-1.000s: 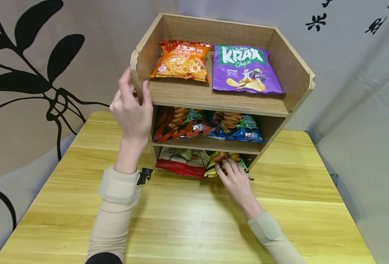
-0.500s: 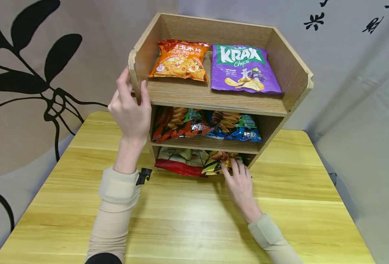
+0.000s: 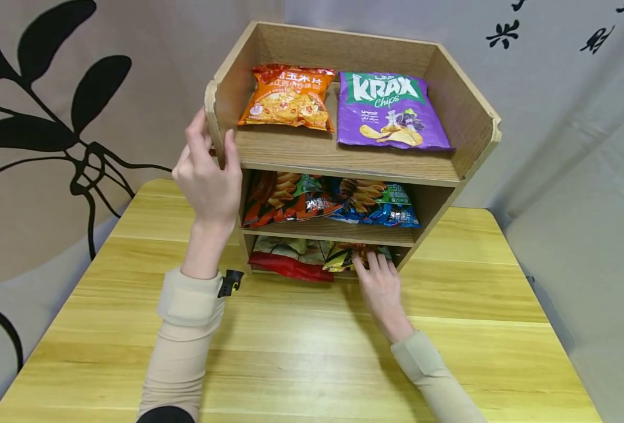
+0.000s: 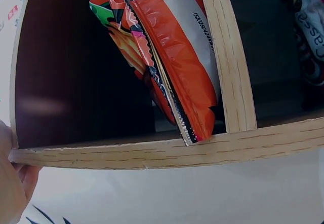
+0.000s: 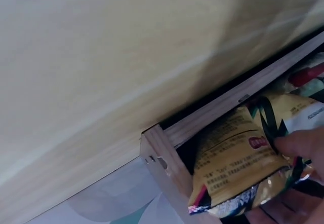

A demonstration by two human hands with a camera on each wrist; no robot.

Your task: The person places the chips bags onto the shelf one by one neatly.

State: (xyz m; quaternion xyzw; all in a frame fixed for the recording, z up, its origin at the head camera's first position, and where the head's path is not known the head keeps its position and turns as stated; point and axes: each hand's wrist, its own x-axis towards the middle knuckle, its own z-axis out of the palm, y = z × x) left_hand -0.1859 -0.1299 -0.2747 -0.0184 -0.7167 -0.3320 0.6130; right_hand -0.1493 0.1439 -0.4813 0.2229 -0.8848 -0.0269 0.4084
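My left hand (image 3: 208, 185) grips the left side panel of a three-tier wooden shelf (image 3: 351, 171), thumb on the inner face. My right hand (image 3: 382, 294) reaches into the bottom tier at the right and pinches a yellow chip bag (image 5: 230, 158); in the right wrist view the thumb lies on one face of it, with fingers curled behind its crimped edge. Beside it in that tier lies a red-and-white chip bag (image 3: 293, 267), its red end sticking out past the shelf front. The yellow bag is partly hidden by my fingers and the board above.
On the top tier lie an orange chip bag (image 3: 289, 97) and a purple KRAX chip bag (image 3: 393, 111). The middle tier holds a red-orange chip bag (image 3: 288, 200) and a blue chip bag (image 3: 378, 202). The shelf stands on a wooden table (image 3: 301, 352) before curtains.
My right hand has moved forward, and the yellow chip bag has gone deeper into the bottom tier. The left hand keeps its hold on the shelf's side panel.
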